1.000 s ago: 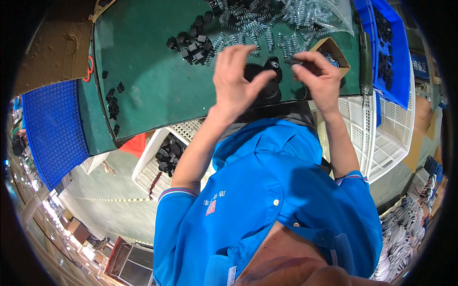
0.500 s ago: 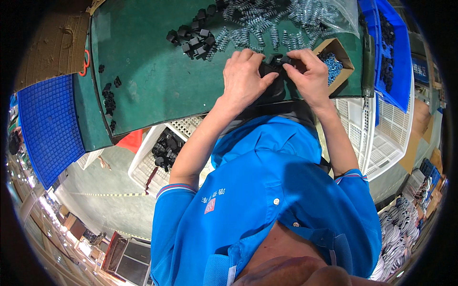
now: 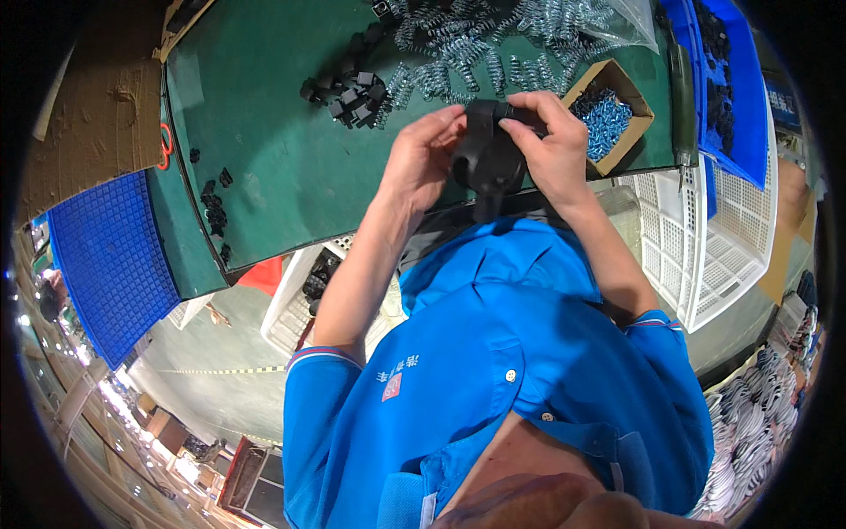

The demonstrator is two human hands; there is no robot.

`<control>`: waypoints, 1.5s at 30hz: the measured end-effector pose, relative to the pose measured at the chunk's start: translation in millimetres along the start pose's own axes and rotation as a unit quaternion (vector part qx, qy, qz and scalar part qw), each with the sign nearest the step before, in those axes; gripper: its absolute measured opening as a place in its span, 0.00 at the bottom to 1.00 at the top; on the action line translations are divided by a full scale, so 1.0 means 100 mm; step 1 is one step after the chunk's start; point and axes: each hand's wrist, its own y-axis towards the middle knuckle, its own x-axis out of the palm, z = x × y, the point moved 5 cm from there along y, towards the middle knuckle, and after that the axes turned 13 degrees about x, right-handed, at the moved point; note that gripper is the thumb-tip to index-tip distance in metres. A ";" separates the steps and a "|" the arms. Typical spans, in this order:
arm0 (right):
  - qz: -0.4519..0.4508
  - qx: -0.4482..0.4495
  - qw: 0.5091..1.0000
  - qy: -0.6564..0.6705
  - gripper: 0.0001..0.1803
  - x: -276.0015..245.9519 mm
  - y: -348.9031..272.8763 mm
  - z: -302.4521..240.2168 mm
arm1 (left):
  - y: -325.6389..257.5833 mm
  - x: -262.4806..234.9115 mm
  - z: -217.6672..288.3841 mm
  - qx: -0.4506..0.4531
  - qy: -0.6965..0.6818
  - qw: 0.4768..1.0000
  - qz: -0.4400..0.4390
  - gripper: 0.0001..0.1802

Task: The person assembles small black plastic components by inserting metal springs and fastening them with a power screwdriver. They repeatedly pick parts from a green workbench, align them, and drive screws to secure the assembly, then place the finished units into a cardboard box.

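Observation:
Over the near edge of the green table (image 3: 264,167), I hold a black moulded plastic part (image 3: 486,163) with a rounded body and a narrower piece pointing down toward me. My right hand (image 3: 553,145) pinches its upper right side between thumb and fingers. Curled against its left side is my left hand (image 3: 418,163), its fingertips partly hidden behind the part. Just right of my right hand stands a small cardboard box (image 3: 642,119) holding blue-silver screws (image 3: 608,123). Beyond my hands lie many metal coil springs (image 3: 467,55) and a cluster of small black blocks (image 3: 359,95).
A blue bin (image 3: 747,106) of black parts and white crates (image 3: 661,251) flank the table's right side, near a dark green cylindrical tool (image 3: 680,106). Leftward are cardboard (image 3: 97,97), orange-handled scissors (image 3: 166,145), a blue gridded panel (image 3: 115,260) and small black pieces (image 3: 212,207).
The black part has been raised and turned, showing more of its body. My left hand has gone from lying over it to its left side; my right hand still pinches it.

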 end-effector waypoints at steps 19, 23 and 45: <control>-0.096 -0.001 0.981 0.168 0.14 -0.10 -0.25 -0.04 | -0.62 0.23 -0.10 0.184 0.153 0.970 -0.048 0.24; -0.101 0.013 0.984 0.145 0.15 0.04 -0.20 0.25 | -0.51 0.46 0.29 0.370 0.550 0.737 -0.131 0.24; -0.132 -0.061 0.973 -0.179 0.17 -0.16 -0.32 0.26 | -0.25 0.71 -0.05 0.329 0.851 0.369 -0.178 0.19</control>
